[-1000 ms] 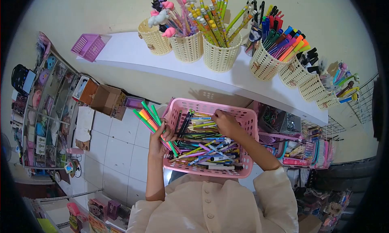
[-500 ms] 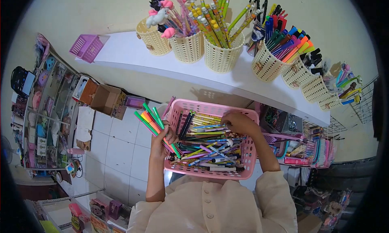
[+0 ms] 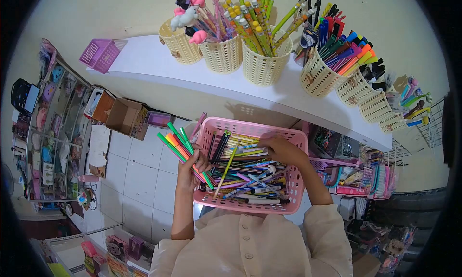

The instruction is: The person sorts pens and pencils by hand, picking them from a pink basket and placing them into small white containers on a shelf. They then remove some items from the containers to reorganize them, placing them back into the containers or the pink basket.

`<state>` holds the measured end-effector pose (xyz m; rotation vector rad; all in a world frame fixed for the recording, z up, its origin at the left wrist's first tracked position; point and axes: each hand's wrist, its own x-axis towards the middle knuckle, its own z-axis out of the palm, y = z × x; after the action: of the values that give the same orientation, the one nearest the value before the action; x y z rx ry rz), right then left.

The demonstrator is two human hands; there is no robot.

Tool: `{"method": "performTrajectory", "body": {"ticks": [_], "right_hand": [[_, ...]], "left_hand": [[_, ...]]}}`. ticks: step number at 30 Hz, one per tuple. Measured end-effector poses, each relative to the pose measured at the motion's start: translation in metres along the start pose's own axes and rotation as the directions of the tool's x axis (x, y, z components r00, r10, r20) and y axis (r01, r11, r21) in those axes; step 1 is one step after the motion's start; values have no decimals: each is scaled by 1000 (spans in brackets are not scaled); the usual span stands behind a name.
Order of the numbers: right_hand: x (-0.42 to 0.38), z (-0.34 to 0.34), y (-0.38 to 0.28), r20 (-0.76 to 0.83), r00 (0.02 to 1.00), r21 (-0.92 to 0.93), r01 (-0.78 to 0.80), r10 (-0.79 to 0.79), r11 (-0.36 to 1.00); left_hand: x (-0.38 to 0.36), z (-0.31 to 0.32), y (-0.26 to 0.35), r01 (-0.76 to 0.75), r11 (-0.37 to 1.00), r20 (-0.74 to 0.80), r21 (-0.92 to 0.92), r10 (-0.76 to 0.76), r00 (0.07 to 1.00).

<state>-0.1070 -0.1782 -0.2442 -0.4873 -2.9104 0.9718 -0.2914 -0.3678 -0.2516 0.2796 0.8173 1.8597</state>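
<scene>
My left hand (image 3: 191, 170) is closed around a bundle of felt-tip pens (image 3: 174, 143) with green, orange and pink barrels, held over the left rim of a pink plastic basket (image 3: 250, 124). Many pens and pencils lie jumbled in this basket. My right hand (image 3: 279, 149) reaches into its far right part, fingers bent and pinched at the end of a pale blue and white pencil (image 3: 248, 146). Yellow pencils (image 3: 239, 139) lie beside those fingertips. A yellow-green pencil (image 3: 225, 172) slants across the pile between my hands.
Along a white shelf (image 3: 144, 60) beyond the basket stand several cream woven cups (image 3: 267, 67) of pencils, pens and markers. A purple basket (image 3: 100, 55) is at its left end. Cardboard boxes (image 3: 126, 117) sit on the tiled floor, near a glass display case (image 3: 57, 132). Pink trays (image 3: 353, 188) hold goods at right.
My right hand has shifted slightly left over the pile. The yellow-green pencil now lies steeper across the basket. My left hand keeps the pen bundle in nearly the same place.
</scene>
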Motion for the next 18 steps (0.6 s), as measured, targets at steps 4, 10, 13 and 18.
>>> {"method": "performTrajectory", "body": {"ticks": [4, 10, 13, 18], "right_hand": [[-4, 12, -17, 492, 837, 387, 36, -239, 921], [-8, 28, -15, 132, 978, 137, 142, -160, 980], [-12, 15, -28, -72, 994, 56, 88, -84, 995], [-25, 19, -40, 444, 823, 431, 151, -355, 890]], "left_hand": [[0, 0, -1, -11, 1000, 0, -12, 11, 1000], [0, -2, -1, -19, 1000, 2, 2, 19, 1000], [1, -2, -1, -17, 996, 4, -83, 17, 1000], [1, -4, -1, -29, 997, 10, -69, 30, 999]]}}
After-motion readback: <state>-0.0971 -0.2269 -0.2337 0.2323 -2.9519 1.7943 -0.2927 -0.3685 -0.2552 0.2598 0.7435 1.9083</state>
